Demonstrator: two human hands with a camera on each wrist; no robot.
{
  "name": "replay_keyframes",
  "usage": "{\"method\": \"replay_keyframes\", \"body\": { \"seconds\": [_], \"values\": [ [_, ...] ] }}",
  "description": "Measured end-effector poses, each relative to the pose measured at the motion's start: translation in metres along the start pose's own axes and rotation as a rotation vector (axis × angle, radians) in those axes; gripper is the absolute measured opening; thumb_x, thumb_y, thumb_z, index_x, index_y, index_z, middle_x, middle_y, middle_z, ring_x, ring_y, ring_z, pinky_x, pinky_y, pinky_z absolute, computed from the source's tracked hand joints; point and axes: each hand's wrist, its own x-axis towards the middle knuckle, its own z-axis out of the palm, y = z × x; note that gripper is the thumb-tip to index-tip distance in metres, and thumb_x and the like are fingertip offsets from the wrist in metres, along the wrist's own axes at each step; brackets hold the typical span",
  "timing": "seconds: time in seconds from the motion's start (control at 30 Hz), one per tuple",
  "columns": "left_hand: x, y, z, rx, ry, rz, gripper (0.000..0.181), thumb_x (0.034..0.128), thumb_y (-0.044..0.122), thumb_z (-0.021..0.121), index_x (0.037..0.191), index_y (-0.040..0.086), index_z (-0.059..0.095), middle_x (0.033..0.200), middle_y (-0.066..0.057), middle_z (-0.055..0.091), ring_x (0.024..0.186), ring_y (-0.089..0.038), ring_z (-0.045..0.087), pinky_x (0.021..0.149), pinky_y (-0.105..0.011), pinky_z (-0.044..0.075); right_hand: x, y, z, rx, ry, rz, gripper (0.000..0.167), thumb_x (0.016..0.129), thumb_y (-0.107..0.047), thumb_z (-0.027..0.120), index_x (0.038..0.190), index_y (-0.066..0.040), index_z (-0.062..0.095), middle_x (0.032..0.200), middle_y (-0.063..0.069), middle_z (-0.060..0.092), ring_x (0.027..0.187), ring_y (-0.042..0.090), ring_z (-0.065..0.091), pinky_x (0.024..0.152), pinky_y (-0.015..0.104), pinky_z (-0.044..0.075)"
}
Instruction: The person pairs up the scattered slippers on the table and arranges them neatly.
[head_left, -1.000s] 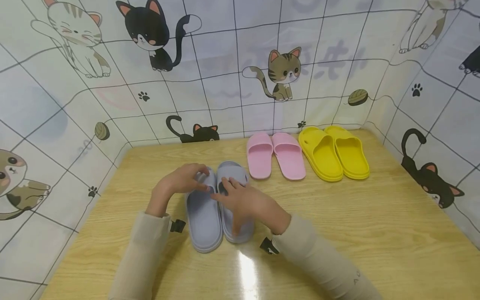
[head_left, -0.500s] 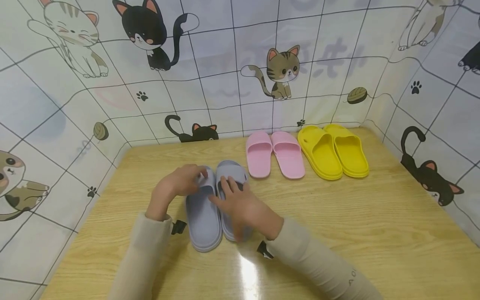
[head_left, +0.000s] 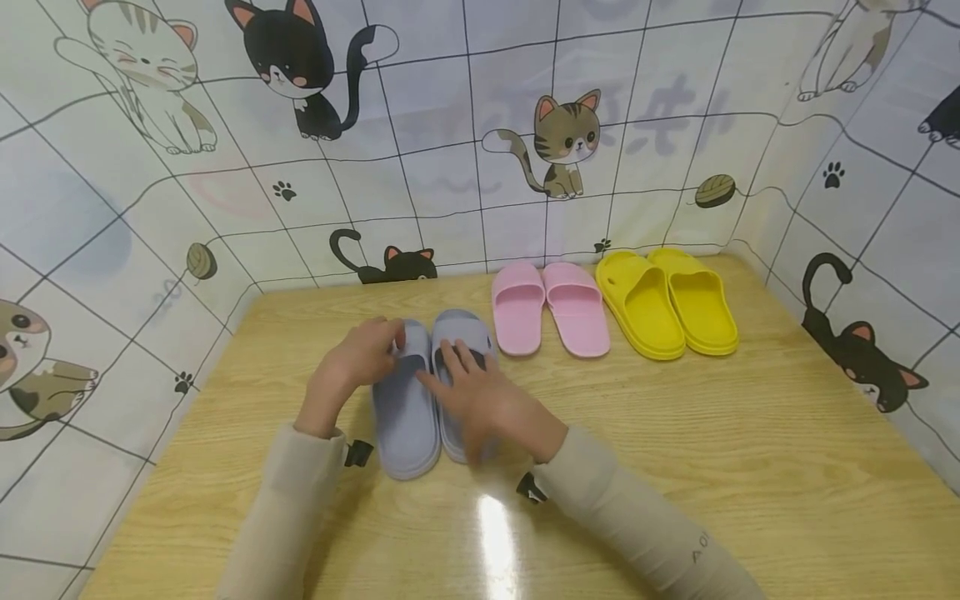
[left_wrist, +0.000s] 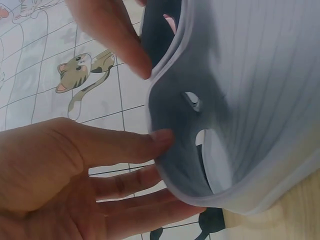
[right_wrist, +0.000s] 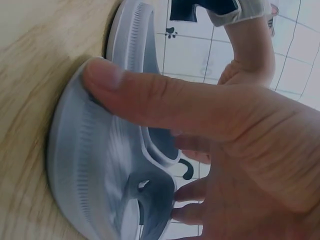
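Note:
A pair of grey slippers stands side by side on the wooden table, toes toward the back wall. My left hand (head_left: 358, 357) pinches the strap of the left grey slipper (head_left: 407, 429). In the left wrist view its thumb lies on the strap's inner side and its fingers on the outer side. Over the right grey slipper (head_left: 459, 320) my right hand (head_left: 486, 398) is spread. The right wrist view shows its thumb (right_wrist: 150, 97) straight against the slipper's heel edge, with the other fingers extended near the strap (right_wrist: 155, 192).
Along the back wall stand pink slippers (head_left: 519, 321) and, right of them, yellow slippers (head_left: 645, 317). White walls printed with cats (head_left: 567, 150) enclose the back and sides of the wooden table (head_left: 675, 433).
The grey slippers have slid a little toward the back wall, both hands moving along with them. The pink and yellow slippers keep their places.

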Motion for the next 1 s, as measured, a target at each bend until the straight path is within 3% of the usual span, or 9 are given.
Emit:
{"method": "replay_keyframes", "body": {
  "seconds": [0.23,0.33,0.43,0.6,0.7,0.83,1.0],
  "values": [
    [0.005,-0.003,0.005,0.006,0.049,-0.026,0.016,0.0893,0.005,0.072,0.102,0.001,0.063,0.094,-0.015,0.06,0.082,-0.029,0.057,0.072,-0.044,0.052,0.007,0.013,0.002,0.055,0.05,-0.024,0.142,0.063,-0.049,0.097,0.168,-0.028,0.004,0.174,0.02,-0.01,0.162,0.039,-0.004,0.129,0.06,0.016],
    [0.003,-0.001,0.003,-0.005,0.005,-0.05,0.024,0.0911,0.013,0.076,0.107,0.001,0.062,0.1,-0.016,0.061,0.085,-0.028,0.058,0.074,-0.044,0.053,0.009,0.017,0.003,0.071,0.076,-0.03,0.143,0.062,-0.052,0.097,0.168,-0.026,0.005,0.174,0.021,-0.008,0.162,0.039,-0.002,0.13,0.058,0.016],
    [-0.002,0.005,-0.002,-0.01,-0.082,-0.08,0.036,0.092,0.019,0.077,0.115,0.0,0.058,0.114,-0.019,0.06,0.095,-0.031,0.061,0.083,-0.046,0.055,0.011,0.021,0.005,0.074,0.089,-0.031,0.143,0.061,-0.056,0.096,0.168,-0.025,0.007,0.174,0.021,-0.008,0.162,0.039,-0.001,0.13,0.058,0.016],
    [-0.011,0.025,-0.005,-0.002,-0.249,-0.137,0.072,0.0813,0.019,0.087,0.137,-0.005,0.048,0.151,-0.033,0.039,0.121,-0.042,0.059,0.102,-0.054,0.053,0.013,0.025,0.006,0.07,0.09,-0.033,0.142,0.061,-0.059,0.095,0.168,-0.026,0.008,0.174,0.019,-0.008,0.162,0.036,-0.003,0.13,0.058,0.016],
    [-0.012,0.04,-0.001,0.036,-0.314,-0.178,0.107,0.0708,0.025,0.096,0.154,-0.004,0.034,0.163,-0.036,0.022,0.137,-0.054,0.047,0.107,-0.06,0.049,0.013,0.026,0.006,0.071,0.086,-0.029,0.142,0.061,-0.06,0.095,0.168,-0.025,0.008,0.175,0.017,-0.008,0.163,0.034,-0.004,0.13,0.058,0.016],
    [-0.01,0.054,0.009,0.085,-0.353,-0.242,0.142,0.0618,0.037,0.1,0.166,0.005,0.009,0.168,-0.034,0.009,0.146,-0.064,0.024,0.105,-0.069,0.047,0.012,0.027,0.005,0.096,0.082,-0.031,0.141,0.062,-0.058,0.095,0.168,-0.022,0.009,0.175,0.016,-0.008,0.163,0.034,-0.004,0.13,0.058,0.015],
    [-0.009,0.06,0.017,0.093,-0.359,-0.282,0.156,0.0572,0.039,0.102,0.167,0.01,-0.005,0.169,-0.035,0.0,0.147,-0.07,0.012,0.102,-0.072,0.047,0.012,0.027,0.004,0.117,0.074,-0.032,0.139,0.063,-0.057,0.095,0.168,-0.02,0.012,0.175,0.016,-0.009,0.163,0.033,-0.005,0.13,0.058,0.015]
  ]
}}
